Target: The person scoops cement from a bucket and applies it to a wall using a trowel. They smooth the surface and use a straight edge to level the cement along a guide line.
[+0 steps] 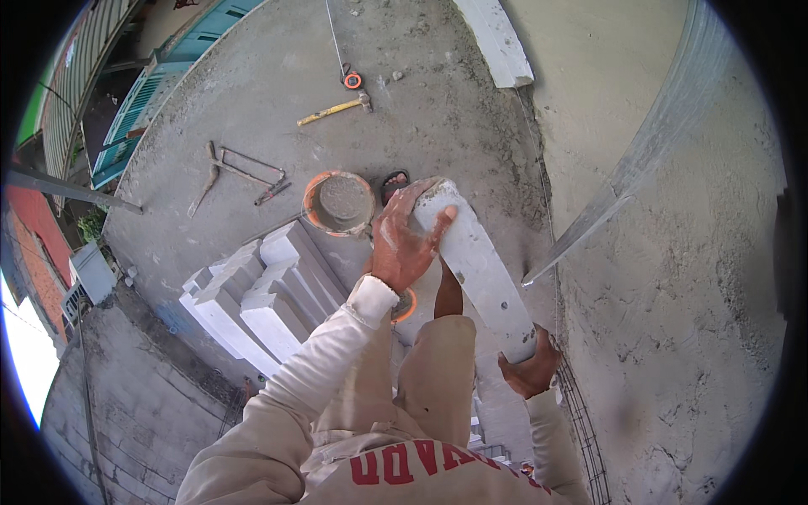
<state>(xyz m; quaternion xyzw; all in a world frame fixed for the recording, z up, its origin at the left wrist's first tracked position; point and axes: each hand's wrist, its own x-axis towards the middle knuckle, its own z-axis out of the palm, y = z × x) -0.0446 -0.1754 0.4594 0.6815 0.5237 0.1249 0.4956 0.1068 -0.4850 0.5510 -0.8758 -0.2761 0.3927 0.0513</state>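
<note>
A long white lightweight building block (pixel 482 257) is held up in front of my legs, slanting from upper left to lower right. My left hand (pixel 410 238) grips its far end, thumb on the upper face and fingers over the edge. Around the near right end my right hand (pixel 532 367) is closed, its fingers partly hidden beneath the block. A few small dark holes or spots mark the block's face. Just left of my left hand stands an orange-rimmed bucket (pixel 308 202) with grey mortar in it.
Several white blocks (pixel 244 299) are stacked at left. A hammer (pixel 332 112), tape measure (pixel 353 81) and hacksaw (pixel 252 168) lie on the concrete floor. A string line runs beside the rough wall (pixel 656 337) at right, near a metal post (pixel 627 172). Wire mesh (pixel 583 421) lies low right.
</note>
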